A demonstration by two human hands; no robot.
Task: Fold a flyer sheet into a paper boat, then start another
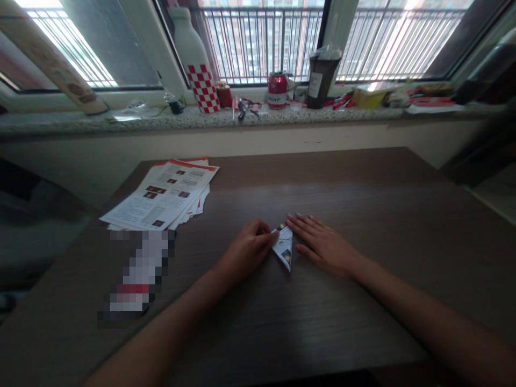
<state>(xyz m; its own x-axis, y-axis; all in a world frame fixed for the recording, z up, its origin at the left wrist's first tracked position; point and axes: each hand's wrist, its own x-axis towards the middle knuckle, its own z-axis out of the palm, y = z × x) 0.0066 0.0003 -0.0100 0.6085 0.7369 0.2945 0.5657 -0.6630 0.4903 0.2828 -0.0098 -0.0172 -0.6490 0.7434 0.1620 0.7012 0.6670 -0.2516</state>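
A small folded paper triangle (284,246), printed with text and dark pictures, lies on the brown table with its long tip pointing toward me. At its left edge, my left hand (255,242) pinches the paper between thumb and curled fingers. My right hand (318,240) rests flat on the right side, fingers stretched out, their tips touching the upper right corner of the triangle. Part of its top edge is hidden by the fingers.
A pile of printed sheets (161,196) lies on the table's left, with a pixelated object (139,274) in front of it. On the stone windowsill (242,122) stand a checkered white bottle (197,64), a red can (277,90) and a dark drink cup (321,78).
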